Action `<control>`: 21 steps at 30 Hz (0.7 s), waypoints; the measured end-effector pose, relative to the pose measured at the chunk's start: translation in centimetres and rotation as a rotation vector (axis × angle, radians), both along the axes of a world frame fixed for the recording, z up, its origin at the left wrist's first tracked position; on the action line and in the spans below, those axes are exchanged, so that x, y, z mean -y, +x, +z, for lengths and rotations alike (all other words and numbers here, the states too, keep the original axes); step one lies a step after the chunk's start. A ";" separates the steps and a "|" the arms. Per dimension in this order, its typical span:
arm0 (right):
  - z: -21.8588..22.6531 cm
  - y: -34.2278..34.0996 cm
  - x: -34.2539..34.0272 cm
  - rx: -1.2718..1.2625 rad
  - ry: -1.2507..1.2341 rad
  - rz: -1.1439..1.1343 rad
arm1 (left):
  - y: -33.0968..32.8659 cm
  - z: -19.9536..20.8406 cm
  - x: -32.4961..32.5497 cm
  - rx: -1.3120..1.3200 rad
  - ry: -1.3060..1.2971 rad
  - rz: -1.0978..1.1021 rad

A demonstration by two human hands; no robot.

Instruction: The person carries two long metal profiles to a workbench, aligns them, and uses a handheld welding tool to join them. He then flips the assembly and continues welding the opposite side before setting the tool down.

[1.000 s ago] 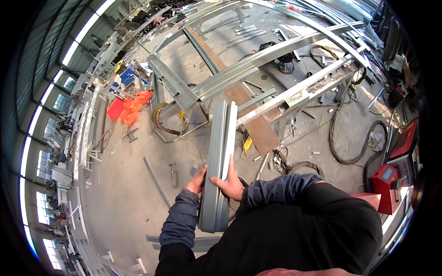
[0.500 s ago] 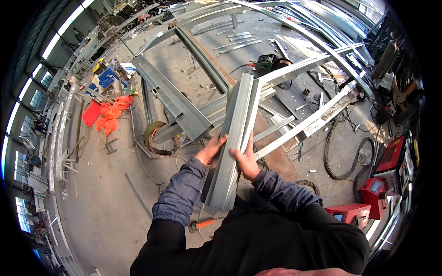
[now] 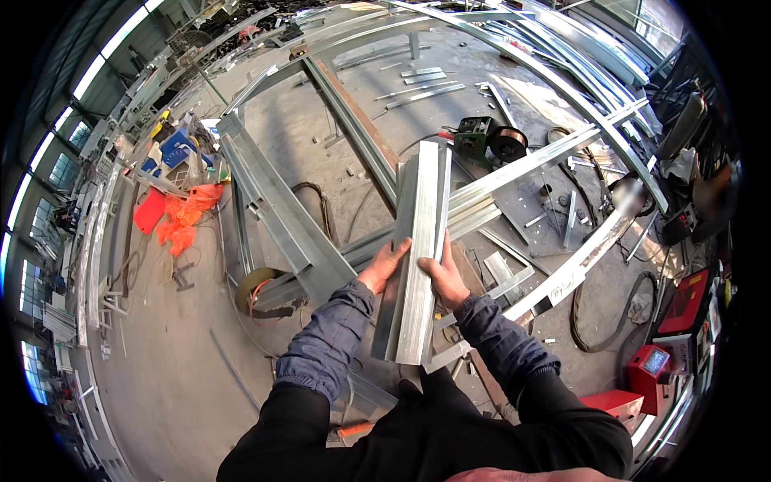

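A folded galvanized steel profile (image 3: 418,301) with long lengthwise ridges is held in front of my body, its long side pointing away from me. My left hand (image 3: 385,267) grips its left edge, thumb on top and the other fingers mostly hidden. On the opposite edge my right hand (image 3: 446,277) is closed, its thumb pressed on the upper face. Under and beyond the profile stand the steel beams of a frame (image 3: 349,116). A wide steel channel (image 3: 281,213) lies slantwise to the left of my hands.
A green wire feeder (image 3: 474,138) with a wire spool (image 3: 507,145) stands beyond the right-hand beam. Red machines (image 3: 649,365) and a black cable (image 3: 580,333) are at the right. Orange cloth (image 3: 183,217) and a blue crate (image 3: 181,150) lie at the left. An orange-handled tool (image 3: 355,429) is near me.
The steel profile has turned, so its long side points more straight ahead. Both hands have moved slightly right with it and still grip it. The whole view has shifted a little.
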State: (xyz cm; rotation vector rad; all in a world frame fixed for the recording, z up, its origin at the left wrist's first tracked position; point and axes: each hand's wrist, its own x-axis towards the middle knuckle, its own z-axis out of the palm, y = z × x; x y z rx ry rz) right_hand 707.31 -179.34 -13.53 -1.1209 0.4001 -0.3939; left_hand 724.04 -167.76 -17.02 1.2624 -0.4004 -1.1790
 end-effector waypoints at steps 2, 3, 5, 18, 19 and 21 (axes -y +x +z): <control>-0.7 2.5 2.4 0.013 0.017 0.027 | 2.4 -1.1 2.0 -0.001 0.034 0.030; -1.5 4.2 3.3 0.027 0.005 0.047 | 4.2 -2.6 2.4 -0.002 0.067 0.059; -3.4 7.4 5.3 0.004 -0.035 0.050 | 7.0 -4.4 3.7 -0.050 0.087 0.108; -8.0 22.3 11.3 -0.018 -0.068 0.126 | 20.3 -5.9 7.9 -0.020 0.208 0.198; -8.5 23.0 12.0 -0.018 -0.087 0.103 | 19.6 -3.3 8.8 0.008 0.234 0.204; -8.4 24.6 12.3 -0.034 -0.030 0.130 | 22.1 -5.0 8.9 0.010 0.240 0.194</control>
